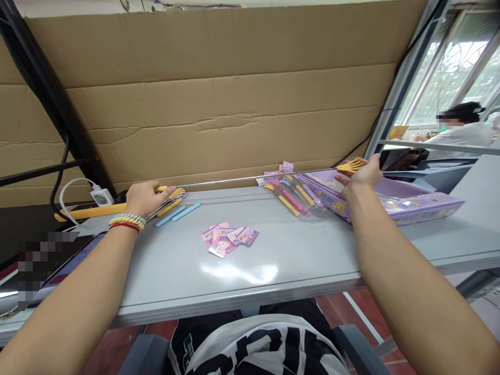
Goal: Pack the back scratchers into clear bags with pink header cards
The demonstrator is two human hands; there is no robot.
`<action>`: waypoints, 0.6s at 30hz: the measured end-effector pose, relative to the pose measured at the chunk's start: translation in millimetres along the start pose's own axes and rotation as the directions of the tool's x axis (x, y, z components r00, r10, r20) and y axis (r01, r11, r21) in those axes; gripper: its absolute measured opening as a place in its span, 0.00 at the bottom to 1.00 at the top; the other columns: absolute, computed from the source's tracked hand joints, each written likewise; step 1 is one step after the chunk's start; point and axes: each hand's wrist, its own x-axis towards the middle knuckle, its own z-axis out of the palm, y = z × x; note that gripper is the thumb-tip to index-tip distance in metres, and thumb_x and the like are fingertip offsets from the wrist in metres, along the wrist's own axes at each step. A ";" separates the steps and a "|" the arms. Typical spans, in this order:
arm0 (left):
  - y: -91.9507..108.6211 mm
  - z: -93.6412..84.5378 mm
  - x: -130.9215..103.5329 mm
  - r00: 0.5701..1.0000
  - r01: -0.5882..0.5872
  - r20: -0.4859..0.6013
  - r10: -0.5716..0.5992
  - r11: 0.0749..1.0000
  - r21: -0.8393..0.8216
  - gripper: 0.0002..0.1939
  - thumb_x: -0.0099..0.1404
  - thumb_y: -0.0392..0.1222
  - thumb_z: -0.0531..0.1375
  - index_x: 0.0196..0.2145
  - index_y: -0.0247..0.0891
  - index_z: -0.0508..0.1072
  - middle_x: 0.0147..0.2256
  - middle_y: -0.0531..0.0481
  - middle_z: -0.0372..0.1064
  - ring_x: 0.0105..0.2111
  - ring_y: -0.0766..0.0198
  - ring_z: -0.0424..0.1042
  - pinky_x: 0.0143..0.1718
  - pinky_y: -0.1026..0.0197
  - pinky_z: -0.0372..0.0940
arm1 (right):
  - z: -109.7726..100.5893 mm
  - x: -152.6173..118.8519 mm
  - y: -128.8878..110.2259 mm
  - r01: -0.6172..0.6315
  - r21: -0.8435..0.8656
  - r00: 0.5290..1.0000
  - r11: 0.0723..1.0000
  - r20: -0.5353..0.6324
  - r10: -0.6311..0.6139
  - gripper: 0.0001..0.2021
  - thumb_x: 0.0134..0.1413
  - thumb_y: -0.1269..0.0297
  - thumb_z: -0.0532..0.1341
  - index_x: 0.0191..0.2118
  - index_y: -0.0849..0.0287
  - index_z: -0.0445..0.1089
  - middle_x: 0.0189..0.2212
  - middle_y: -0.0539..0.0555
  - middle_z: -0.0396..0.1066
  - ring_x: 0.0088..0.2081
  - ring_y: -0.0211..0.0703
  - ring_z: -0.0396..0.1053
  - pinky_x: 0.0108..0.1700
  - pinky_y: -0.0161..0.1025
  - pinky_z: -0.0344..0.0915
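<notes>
A telescopic back scratcher (238, 180) is stretched between my hands, its thin metal rod running level above the table. My left hand (148, 199) is closed around its handle end at the left. At the other end, my right hand (363, 174) grips near the yellow hand-shaped head (350, 166). Beneath my left hand lie more yellow and metal pieces, partly hidden by the fingers, beside two blue sticks (179, 215). Several wrapped back scratchers (291, 195) in pink and yellow lie left of an open purple box (425, 205). My right hand is over that box.
Small pink printed cards (230, 238) lie in a pile mid-table (297, 260). At left are a white charger (102, 196) with its cable and a dark device. A cardboard panel (234, 104) stands behind, between metal posts. Another person (461, 127) sits beyond at right.
</notes>
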 end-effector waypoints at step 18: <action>99.7 -17.8 -33.4 0.967 -0.252 0.078 0.243 0.959 0.130 0.37 0.65 0.66 0.37 0.31 0.36 0.74 0.28 0.38 0.74 0.32 0.46 0.73 0.27 0.57 0.54 | 58.1 -115.3 5.5 0.165 -0.165 0.598 0.972 0.801 0.034 0.04 0.51 0.69 0.59 0.34 0.62 0.69 0.13 0.49 0.66 0.13 0.36 0.61 0.15 0.32 0.55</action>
